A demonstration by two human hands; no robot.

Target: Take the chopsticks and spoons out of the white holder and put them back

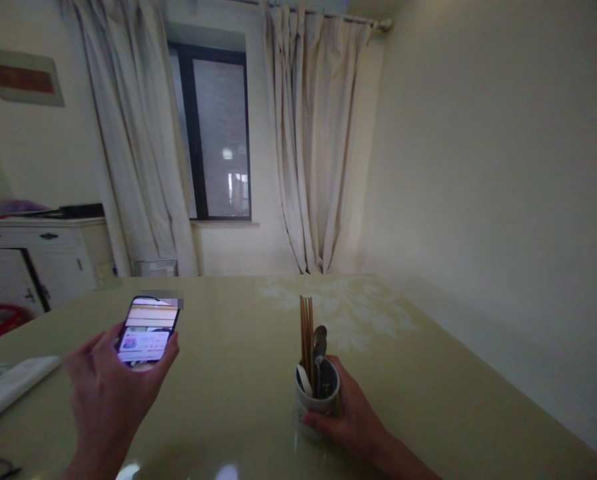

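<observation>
While your left hand [109, 393] grips the phone [147, 331] above the table's [428, 400] left side, your right hand [351, 417] wraps the cup [316, 393] mid-table, w/ chopsticks [306, 333] standing upright.

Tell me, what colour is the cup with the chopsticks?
Pale grey-white cup, seen in the head view.

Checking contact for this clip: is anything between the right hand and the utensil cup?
Nothing visible. The right hand is wrapped directly around the utensil cup on the table; the left hand holds a phone well apart.
</observation>
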